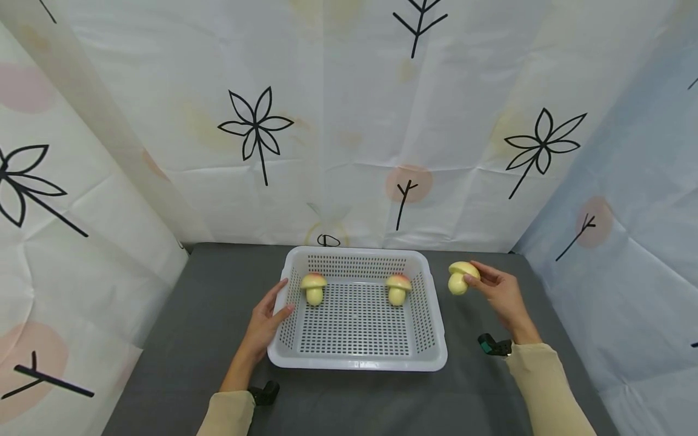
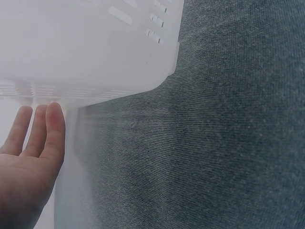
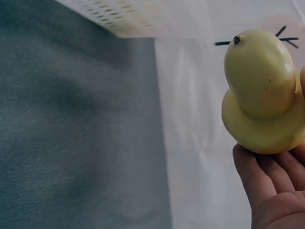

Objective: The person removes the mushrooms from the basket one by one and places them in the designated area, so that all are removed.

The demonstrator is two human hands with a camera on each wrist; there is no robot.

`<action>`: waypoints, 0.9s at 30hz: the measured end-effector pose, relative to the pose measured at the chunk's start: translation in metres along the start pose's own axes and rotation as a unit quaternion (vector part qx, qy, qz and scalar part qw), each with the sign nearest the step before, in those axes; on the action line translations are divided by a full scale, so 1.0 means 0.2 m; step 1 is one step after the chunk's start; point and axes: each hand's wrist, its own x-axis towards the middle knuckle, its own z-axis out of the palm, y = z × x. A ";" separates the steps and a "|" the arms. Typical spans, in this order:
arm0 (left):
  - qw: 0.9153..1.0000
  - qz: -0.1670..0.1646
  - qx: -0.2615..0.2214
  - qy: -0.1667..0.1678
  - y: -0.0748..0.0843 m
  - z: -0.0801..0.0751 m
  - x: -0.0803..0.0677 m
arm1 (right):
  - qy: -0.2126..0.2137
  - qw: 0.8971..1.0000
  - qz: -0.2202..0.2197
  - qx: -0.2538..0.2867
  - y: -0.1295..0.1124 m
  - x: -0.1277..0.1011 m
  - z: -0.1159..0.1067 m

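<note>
The right hand [image 1: 504, 297] is raised above the grey table [image 1: 207, 315], just right of the basket [image 1: 357, 362], and pinches a yellow toy mushroom [image 1: 460, 278] by its cap. In the right wrist view the mushroom [image 3: 262, 90] lies with its cap on the curled fingertips [image 3: 259, 167], stem pointing up and away; the thumb sits at the cap's edge, mostly out of frame. The left hand [image 1: 265, 318] rests flat against the basket's left outer wall, fingers straight and close together, thumb toward the rim. In the left wrist view those fingers [image 2: 47, 129] reach up to the underside of the rim [image 2: 95, 93], gripping nothing. Inside the basket stand two more mushrooms, both upright near the far wall: one at the left [image 1: 313, 287], close to the left hand but behind the wall, one at the right [image 1: 398, 288], nearest the held mushroom. The basket's right wall stands between the held mushroom and those inside. A small black clip [image 1: 494, 345] lies on the table below the right wrist, another [image 1: 264, 392] near the left sleeve. Printed sheets [image 1: 349, 121] enclose the table.
</note>
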 end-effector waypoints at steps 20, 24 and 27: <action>1.000 -0.004 -0.002 0.003 -0.01 0.00 0.01 | 0.020 0.995 0.096 -0.026 0.32 0.10 0.09; 1.000 -0.003 -0.003 0.003 -0.01 0.00 0.01 | 0.020 0.994 0.101 -0.020 0.37 0.11 0.10; 1.000 -0.004 -0.003 0.002 -0.01 0.00 0.01 | 0.021 0.994 0.103 -0.018 0.38 0.10 0.11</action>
